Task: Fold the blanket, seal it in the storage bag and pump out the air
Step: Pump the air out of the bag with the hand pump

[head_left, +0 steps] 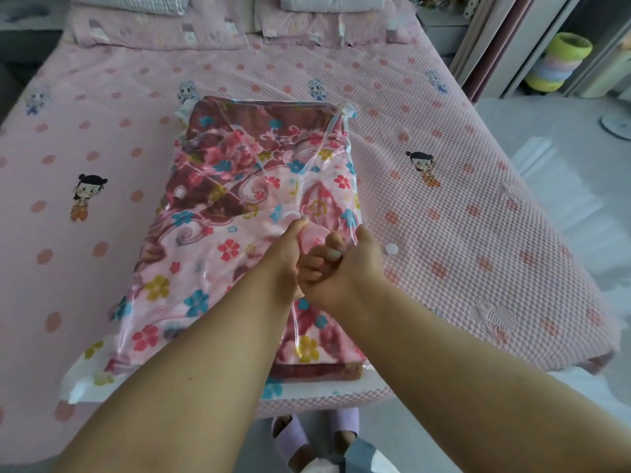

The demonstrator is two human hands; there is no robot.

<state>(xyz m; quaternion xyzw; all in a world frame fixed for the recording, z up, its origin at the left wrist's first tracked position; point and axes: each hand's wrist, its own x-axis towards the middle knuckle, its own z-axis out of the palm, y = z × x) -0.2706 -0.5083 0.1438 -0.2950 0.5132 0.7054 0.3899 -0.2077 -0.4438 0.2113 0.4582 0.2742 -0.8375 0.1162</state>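
The folded floral blanket (pixel 239 199) lies inside the clear storage bag (pixel 345 138) on the bed. The bag's white sealed edge (pixel 88 373) points toward me at the bed's near side. Both hands meet over the right middle of the bag. My left hand (pixel 288 250) and my right hand (pixel 345 268) are curled together round a pale pink object, apparently the pump (pixel 312 238), standing on the bag. Most of the pump is hidden by my fingers. A small white round cap (pixel 392 248) lies on the sheet just right of my right hand.
The pink dotted bed sheet (pixel 478 216) spreads all around the bag. Pillows (pixel 153 25) lie at the far head end. My slippered feet (pixel 297 438) stand on the floor at the bed's near edge. Coloured baskets (pixel 556 63) stand at the far right.
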